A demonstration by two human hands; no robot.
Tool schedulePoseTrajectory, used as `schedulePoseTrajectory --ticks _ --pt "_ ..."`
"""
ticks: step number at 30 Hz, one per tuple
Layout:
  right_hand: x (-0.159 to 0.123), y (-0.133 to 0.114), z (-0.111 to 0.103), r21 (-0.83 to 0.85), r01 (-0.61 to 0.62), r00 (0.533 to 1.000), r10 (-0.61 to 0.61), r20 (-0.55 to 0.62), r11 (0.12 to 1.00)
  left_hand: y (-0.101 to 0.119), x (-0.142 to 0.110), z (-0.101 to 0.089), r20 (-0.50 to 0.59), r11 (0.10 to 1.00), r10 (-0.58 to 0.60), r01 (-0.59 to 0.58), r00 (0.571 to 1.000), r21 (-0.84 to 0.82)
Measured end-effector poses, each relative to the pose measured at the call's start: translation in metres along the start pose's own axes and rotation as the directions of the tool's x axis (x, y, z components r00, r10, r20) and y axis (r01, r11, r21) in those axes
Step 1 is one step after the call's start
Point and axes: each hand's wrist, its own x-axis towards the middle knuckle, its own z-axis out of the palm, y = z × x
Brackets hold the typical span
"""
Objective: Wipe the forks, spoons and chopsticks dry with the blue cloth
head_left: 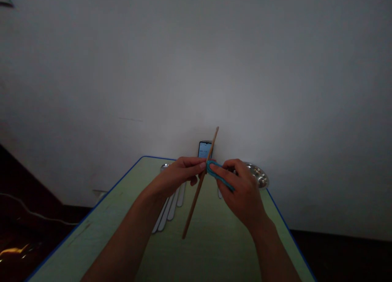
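Note:
My left hand [183, 171] pinches a long, thin wooden chopstick [196, 198] near its middle, above the table. The chopstick is tilted, its far end up to the right and its near end down to the left. In my right hand [241, 188] is a folded teal cloth [220, 177], pressed against the chopstick right beside my left fingertips. My fingers cover part of both things. To the left, partly behind my left hand, lie several metal spoons [173, 206] with their handles fanned toward me.
A phone [204, 149] stands upright against the wall at the table's back edge. A shiny metal bowl [260, 177] sits at the back right, partly behind my right hand. Another pale handle [219, 193] shows beside that hand. The pale green table [214, 249] has a blue edge.

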Motion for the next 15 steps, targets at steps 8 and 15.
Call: schedulePoseTrajectory --ticks 8,15 --pt "-0.0016 -0.0021 0.0029 0.004 0.006 0.999 -0.006 0.035 1.0 0.0024 -0.0015 0.0003 -0.039 0.999 -0.026 0.025 0.999 -0.023" --pt "-0.0023 -0.0017 0.0055 0.013 0.007 0.998 -0.008 0.066 1.0 0.0024 -0.0011 -0.0003 -0.06 0.997 -0.032 0.027 0.998 -0.074"
